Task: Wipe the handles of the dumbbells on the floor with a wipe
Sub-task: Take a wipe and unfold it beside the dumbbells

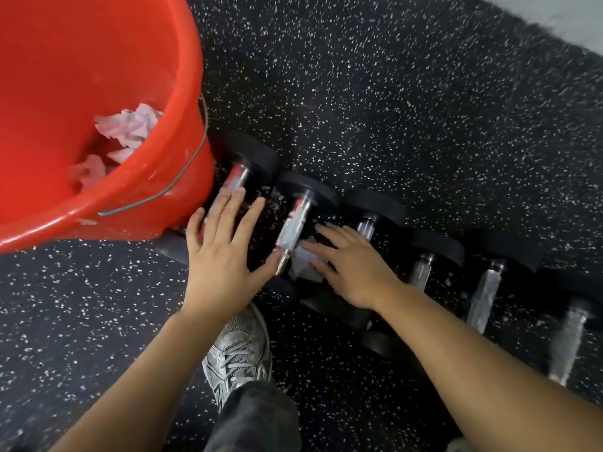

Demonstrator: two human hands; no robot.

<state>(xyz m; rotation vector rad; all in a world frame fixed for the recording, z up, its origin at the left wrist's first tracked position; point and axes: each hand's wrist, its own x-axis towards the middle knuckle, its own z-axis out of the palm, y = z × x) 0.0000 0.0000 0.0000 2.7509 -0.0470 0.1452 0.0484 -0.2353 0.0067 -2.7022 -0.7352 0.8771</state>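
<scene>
In the head view I see a row of dumbbells on the floor just right of the red bucket, which already holds crumpled used wipes, so I judge some handles are done and several further from the bucket are left. My left hand lies open and flat, grasping nothing, on the handle nearest the bucket. My right hand presses the wipe with loose fingers beside the second handle.

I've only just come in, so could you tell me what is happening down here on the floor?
A person is cleaning a row of dumbbells on the speckled floor. The right hand presses a white wipe beside the second handle; the left hand lies flat, fingers spread. Crumpled wipes sit in the red bucket.
</scene>
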